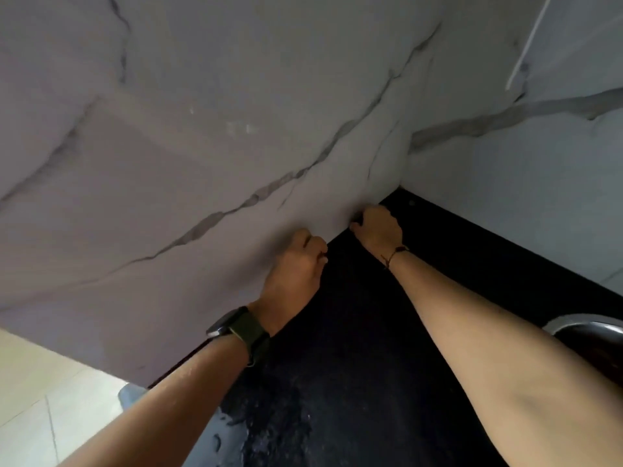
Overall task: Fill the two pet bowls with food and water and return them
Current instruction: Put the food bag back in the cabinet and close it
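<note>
Neither of the 2 pet bowls can be identified with certainty: the only candidate is a curved, shiny metal rim (586,326) at the frame's right edge, just beyond the right forearm and well behind the right hand (379,230). Too little of it shows to tell which way it faces or how its long axis runs, or whether it holds food or water. It may equally be a sink.

Both hands reach to the far end of a black table (354,332), where it meets a marble-veined wall (202,146). The left hand (298,264), a dark-strapped watch (236,328) on its wrist, is curled with knuckles against the wall; what it grips, if anything, is hidden. The right hand, a thin cord bracelet (396,252) at its wrist, is likewise curled in the corner, with something small and dark at its fingertips that cannot be made out.

Water glistens on the table nearer than the left forearm. Pale floor tiles (40,399) lie left of that arm.

Judged from this view, no filled bowl is seen returned, so progress is unclear.
</note>
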### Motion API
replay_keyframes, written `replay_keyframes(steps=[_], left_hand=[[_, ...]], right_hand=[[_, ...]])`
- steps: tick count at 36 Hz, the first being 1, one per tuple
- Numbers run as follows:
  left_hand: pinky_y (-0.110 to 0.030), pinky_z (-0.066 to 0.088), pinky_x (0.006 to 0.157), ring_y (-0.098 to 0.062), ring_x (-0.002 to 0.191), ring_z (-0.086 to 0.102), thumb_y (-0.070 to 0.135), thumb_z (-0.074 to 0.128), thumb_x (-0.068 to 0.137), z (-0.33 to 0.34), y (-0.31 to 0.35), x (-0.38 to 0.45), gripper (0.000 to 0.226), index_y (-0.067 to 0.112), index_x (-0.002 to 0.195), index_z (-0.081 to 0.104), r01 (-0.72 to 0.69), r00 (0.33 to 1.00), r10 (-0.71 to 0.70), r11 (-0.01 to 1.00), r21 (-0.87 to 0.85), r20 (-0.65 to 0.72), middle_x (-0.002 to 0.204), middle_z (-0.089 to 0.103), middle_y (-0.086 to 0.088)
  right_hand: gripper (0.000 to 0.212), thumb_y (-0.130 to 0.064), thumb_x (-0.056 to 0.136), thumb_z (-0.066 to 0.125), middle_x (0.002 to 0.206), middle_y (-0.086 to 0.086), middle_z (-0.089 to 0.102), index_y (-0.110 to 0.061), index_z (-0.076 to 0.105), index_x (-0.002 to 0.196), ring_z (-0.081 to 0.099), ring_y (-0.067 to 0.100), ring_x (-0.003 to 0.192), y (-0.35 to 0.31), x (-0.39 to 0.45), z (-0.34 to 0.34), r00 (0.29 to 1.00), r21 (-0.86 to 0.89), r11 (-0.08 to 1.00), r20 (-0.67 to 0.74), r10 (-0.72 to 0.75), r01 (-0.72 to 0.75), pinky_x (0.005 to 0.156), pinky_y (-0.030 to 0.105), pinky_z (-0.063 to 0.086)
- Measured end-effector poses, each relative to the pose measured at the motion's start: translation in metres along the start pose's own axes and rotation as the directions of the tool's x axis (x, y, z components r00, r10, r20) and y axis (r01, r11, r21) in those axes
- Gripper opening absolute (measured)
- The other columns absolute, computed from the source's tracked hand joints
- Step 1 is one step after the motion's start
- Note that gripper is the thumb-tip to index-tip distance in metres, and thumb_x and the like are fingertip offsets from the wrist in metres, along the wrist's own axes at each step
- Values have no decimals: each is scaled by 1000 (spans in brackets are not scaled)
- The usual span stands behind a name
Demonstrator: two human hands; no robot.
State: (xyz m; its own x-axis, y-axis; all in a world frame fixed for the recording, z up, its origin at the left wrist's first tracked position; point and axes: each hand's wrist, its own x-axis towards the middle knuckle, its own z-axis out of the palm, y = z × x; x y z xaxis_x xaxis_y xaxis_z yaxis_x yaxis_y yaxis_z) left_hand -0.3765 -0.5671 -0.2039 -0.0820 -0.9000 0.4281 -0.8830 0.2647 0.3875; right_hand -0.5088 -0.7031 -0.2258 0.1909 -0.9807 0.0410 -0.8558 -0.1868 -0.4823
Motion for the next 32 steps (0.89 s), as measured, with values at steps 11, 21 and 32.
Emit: replay_keyframes(steps=[11, 21, 32], left_hand=[[-19, 39, 71, -30, 70, 61, 1, 62, 82, 39, 14, 39, 7, -2, 88, 66, 68, 995, -76, 989, -128, -59, 88, 59, -19], [-15, 33, 65, -24, 70, 54, 6, 59, 89, 71, 29, 42, 10, -2, 92, 64, 78, 996, -87, 969, -235, -30, 91, 56, -18], [-11, 30, 64, -11, 64, 45, 6, 59, 88, 69, 36, 48, 8, 0, 87, 64, 92, 993, -106, 968, -234, -48, 84, 49, -5]], right_hand=[[21, -5, 94, 44, 119, 21, 48, 0, 53, 113, 57, 37, 93, 47, 30, -28, 978, -104, 993, -199, -69, 49, 73, 41, 51], [27, 5, 91, 38, 112, 24, 61, 2, 54, 112, 59, 34, 100, 79, 51, -49, 990, -308, 945, -48, -129, 108, 78, 36, 46], [36, 4, 92, 38, 118, 24, 58, 0, 51, 126, 57, 34, 107, 68, 53, -53, 924, -492, 786, 127, -361, 374, 81, 38, 46]])
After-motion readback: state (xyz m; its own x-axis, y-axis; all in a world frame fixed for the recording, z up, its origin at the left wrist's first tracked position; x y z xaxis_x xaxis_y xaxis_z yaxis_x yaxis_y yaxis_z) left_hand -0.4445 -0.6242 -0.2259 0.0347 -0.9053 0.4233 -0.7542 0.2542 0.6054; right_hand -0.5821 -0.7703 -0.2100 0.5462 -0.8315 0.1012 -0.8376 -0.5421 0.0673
